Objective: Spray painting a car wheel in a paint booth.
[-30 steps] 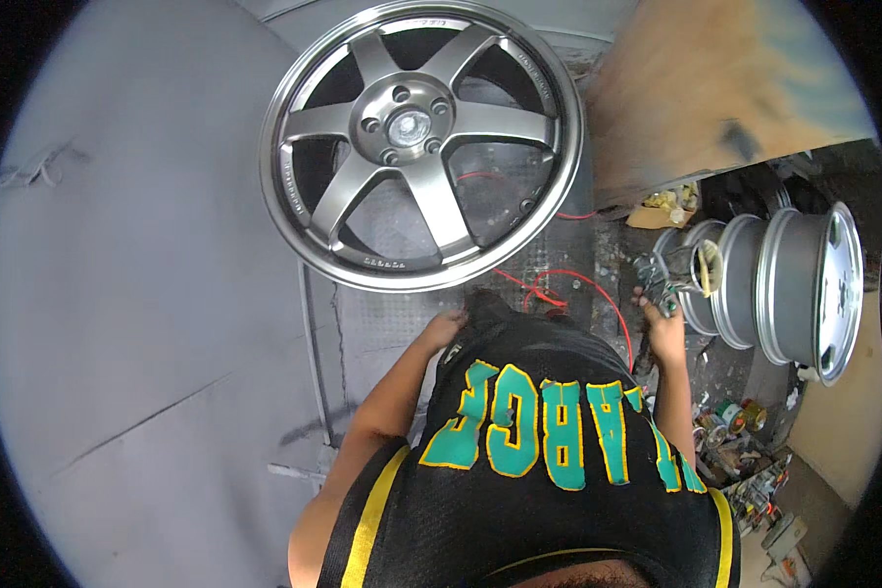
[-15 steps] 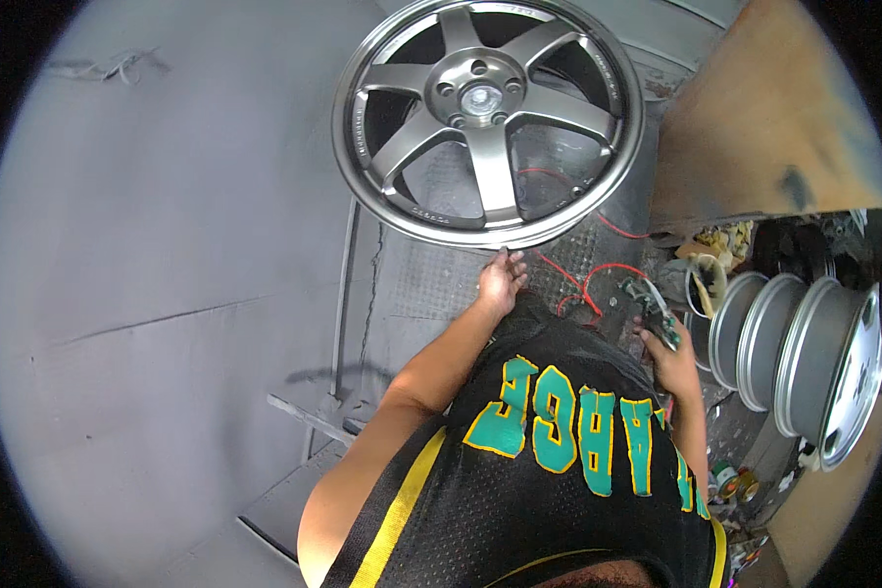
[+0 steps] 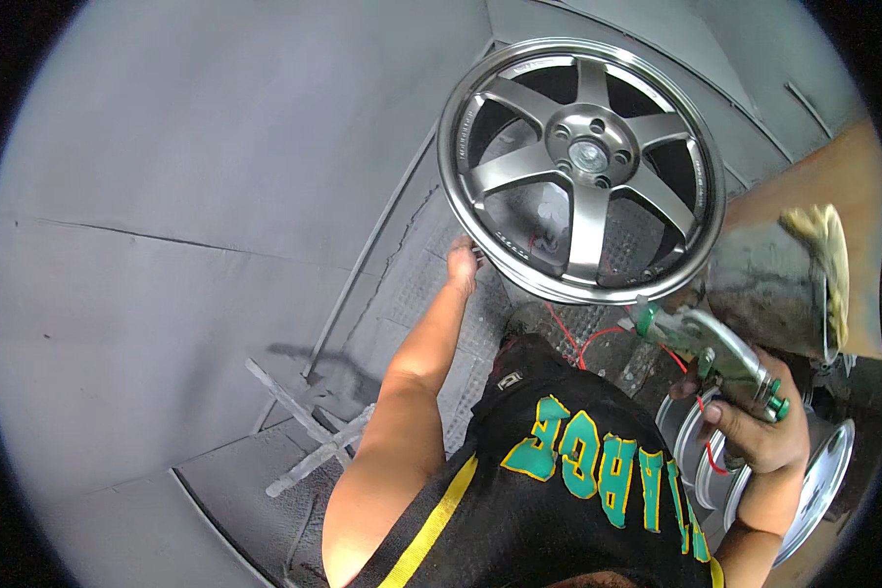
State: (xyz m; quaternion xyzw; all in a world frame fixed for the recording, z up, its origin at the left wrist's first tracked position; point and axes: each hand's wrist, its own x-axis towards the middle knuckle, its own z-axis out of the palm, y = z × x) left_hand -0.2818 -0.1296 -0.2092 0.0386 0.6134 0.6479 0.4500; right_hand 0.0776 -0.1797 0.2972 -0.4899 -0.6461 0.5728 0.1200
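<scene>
A silver six-spoke wheel rim (image 3: 588, 230) faces up in front of me at the upper middle. My left hand (image 3: 464, 263) reaches to its lower-left edge, its fingers slightly apart and partly covered by the rim; whether they touch it I cannot tell. In my right hand (image 3: 769, 431) is a spray gun (image 3: 710, 358) with green fittings, held close to the rim's lower-right edge. A grey metal cup (image 3: 764, 284) with a yellowish crusted lip sits by the gun and appears fixed to it.
A red hose (image 3: 598, 335) trails over the grimy floor. Several more wheel rims (image 3: 821, 490) stand at the lower right. A brown board (image 3: 857, 176) leans at the right. Grey-coated walls (image 3: 235, 147) rise on the left, with a crossed wooden stand (image 3: 323, 446) below.
My right hand has raised the spray gun toward the rim. My left hand has shifted from below the rim to its lower-left edge. The view has swung left, so the rim appears farther right and lower.
</scene>
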